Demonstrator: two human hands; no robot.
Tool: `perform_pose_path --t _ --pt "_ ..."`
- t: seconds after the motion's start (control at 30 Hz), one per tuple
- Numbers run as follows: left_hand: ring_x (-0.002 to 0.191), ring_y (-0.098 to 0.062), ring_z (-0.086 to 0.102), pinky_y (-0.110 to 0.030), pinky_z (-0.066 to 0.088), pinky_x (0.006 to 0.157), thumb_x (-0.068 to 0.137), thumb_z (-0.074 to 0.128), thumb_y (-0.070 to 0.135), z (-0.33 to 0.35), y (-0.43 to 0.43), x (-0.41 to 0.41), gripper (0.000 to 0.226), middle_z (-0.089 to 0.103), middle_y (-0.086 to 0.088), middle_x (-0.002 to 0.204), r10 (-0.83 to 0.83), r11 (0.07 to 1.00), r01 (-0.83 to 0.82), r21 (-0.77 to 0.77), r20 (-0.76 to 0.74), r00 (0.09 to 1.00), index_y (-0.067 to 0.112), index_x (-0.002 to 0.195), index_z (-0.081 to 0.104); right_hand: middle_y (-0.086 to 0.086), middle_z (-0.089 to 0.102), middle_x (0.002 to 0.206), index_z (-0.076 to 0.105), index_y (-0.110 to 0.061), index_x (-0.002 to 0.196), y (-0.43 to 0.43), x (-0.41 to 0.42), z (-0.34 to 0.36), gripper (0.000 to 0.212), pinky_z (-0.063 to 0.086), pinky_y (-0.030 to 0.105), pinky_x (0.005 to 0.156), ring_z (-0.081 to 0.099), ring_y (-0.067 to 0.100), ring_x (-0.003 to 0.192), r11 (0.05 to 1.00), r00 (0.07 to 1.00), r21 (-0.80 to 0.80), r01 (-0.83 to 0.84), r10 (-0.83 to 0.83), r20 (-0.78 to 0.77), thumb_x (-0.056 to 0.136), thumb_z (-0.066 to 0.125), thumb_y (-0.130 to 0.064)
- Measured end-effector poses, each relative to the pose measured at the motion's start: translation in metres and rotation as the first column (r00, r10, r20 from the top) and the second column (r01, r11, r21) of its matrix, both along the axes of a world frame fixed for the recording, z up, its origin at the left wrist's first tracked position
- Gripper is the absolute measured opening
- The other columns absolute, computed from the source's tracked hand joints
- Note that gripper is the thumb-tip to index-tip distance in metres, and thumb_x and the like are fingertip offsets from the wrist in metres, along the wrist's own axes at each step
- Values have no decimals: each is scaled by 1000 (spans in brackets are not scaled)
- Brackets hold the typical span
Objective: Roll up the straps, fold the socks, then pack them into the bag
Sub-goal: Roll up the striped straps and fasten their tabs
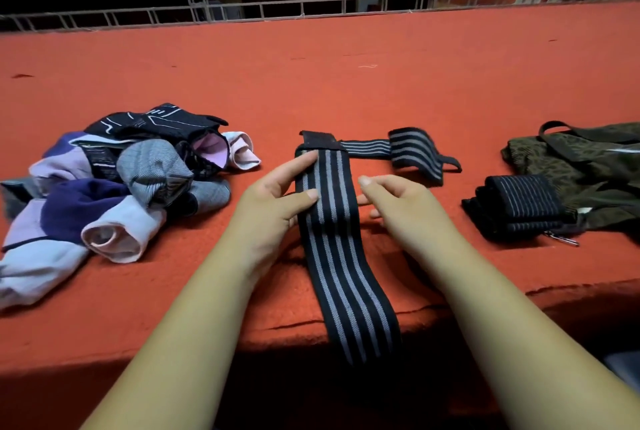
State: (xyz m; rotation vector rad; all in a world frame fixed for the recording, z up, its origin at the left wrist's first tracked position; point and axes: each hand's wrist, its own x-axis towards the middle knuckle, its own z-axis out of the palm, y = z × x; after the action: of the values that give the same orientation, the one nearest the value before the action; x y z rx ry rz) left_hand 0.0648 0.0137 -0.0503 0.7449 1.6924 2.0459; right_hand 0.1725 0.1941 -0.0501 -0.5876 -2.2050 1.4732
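Clearly the strap [332, 239] is soft, limp and light. The left hand [273, 201] pinches its edge; the right hand [398, 204] grip I cannot tell.

Bag [588, 166] cut off rt edge, sock pile [104, 187] cropped left, strap [332, 239] end lost in dark
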Motion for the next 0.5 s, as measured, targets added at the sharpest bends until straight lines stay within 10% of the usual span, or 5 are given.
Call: perform_pose_path --t 0.23,0.5 --pt "102 -21 74 -37 60 83 99 62 -7 9 -5 7 33 77 -2 116 129 991 -128 32 -46 991 14 125 65 31 72 102 75 -30 127 -14 -9 -9 31 44 45 79 59 28 82 917 949 -301 -261 187 -254 99 69 -18" --pt "85 -14 73 -33 59 79 100 71 15 16 -7 1 23 81 -4 106 160 987 -161 24 54 986 13 123 69 11 66 90 77 -29 124 -19 -6 -1 26 46 37 69 52 24 71 919 948 -287 -268 199 -248 103 66 -18"
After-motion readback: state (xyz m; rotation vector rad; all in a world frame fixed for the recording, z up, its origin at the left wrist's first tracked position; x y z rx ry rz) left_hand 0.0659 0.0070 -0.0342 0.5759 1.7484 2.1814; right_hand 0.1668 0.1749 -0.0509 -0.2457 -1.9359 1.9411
